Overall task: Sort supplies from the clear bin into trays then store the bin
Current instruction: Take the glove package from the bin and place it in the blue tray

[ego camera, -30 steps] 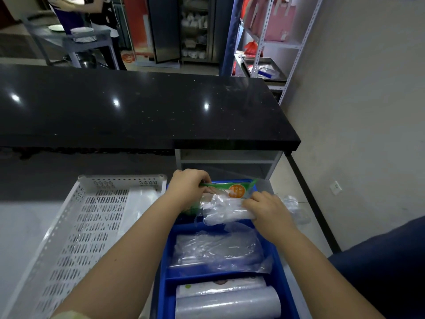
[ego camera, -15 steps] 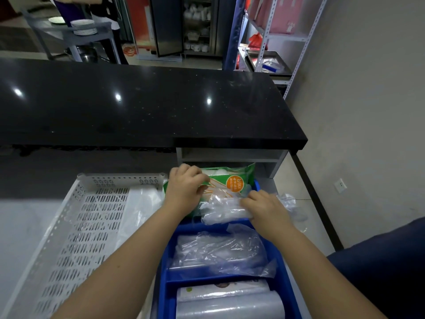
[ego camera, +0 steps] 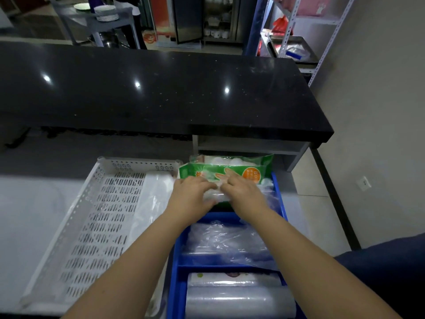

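At the far end of the blue tray [ego camera: 281,203], about 12 o'clock from the person, both hands meet on a small clear plastic packet [ego camera: 216,195]. The left hand [ego camera: 192,198] lies over the left part of this packet with the fingers curled down on it, and the right hand [ego camera: 245,194] covers the right part in the same way, so the two hands together press or hold it; how firm the hold is, I cannot tell. Just behind the hands, touching the packet, a green pack of gloves [ego camera: 226,168] with an orange round label stands tilted on its long edge in the farthest compartment. At 6 o'clock from the hands, the middle compartment holds crumpled clear plastic bags [ego camera: 226,240], partly under the right forearm. Nearer still, the closest compartment holds two rolls of plastic film [ego camera: 239,295] lying side by side across the tray. At 9 o'clock, just beside the blue tray, sits a white perforated tray [ego camera: 96,226]; a white translucent plastic sheet [ego camera: 154,199] lies along its right side. Both trays rest on a pale grey work surface [ego camera: 30,208]. Beyond them, at 12 o'clock, a black counter [ego camera: 149,93] runs across the view. Farther away, at 11 o'clock, a stack of white plates [ego camera: 107,13] stands on a grey table, and at 1 o'clock is a metal shelf rack [ego camera: 326,44].
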{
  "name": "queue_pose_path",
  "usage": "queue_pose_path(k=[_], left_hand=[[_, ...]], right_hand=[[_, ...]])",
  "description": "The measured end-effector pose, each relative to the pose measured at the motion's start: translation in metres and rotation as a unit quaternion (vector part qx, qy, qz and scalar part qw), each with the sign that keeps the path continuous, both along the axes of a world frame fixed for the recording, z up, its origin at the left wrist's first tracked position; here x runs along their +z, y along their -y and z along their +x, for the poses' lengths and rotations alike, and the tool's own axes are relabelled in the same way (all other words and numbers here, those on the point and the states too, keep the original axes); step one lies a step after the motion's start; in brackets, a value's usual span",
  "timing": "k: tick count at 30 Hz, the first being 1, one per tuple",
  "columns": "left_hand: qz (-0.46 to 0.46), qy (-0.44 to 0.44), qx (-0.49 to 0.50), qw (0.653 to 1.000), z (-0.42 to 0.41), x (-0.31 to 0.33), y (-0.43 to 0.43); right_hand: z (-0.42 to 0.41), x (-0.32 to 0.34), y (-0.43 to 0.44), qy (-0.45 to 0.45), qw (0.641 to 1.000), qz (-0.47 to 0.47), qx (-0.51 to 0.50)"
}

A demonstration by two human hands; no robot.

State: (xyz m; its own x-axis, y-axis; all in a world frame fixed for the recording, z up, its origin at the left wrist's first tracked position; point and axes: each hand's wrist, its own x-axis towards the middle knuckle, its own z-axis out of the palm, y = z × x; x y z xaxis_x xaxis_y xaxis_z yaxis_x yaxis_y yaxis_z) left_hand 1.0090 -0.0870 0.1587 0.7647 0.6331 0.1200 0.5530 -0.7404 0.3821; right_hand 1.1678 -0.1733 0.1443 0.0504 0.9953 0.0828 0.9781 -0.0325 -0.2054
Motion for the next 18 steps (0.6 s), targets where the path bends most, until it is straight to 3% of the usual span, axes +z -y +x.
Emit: queue_pose_path(k=[2,5,8,11,13,18], left_hand=[[0.017,-0.063,-0.007,0.998,0.002,-0.015,0.006],[0.019,-0.08,-0.008,0.997,0.005,-0.026,0.009],[0.019,-0.092,-0.006,0.996,0.004,-0.031,0.013],[0.023,-0.032,0.007,0.999,0.001,-0.031,0.02],[0.037,0.012,-0.003,0.999,0.0,-0.031,0.023],[-0.036,-0.11,-0.057,0.992,0.008,-0.037,0.023]], right_hand=[[0.004,-0.006,0.0,-0.011,1.0,-0.013,0.009],[0.017,-0.009,0.015,-0.048,0.997,-0.057,-0.016],[0.027,-0.007,0.038,-0.096,0.995,-0.008,-0.022],[0.03,-0.011,0.046,-0.065,0.995,0.076,0.011],[0.028,-0.014,0.041,-0.053,0.996,0.075,-0.007],[0.028,-0.025,0.03,-0.062,0.997,-0.008,-0.049]])
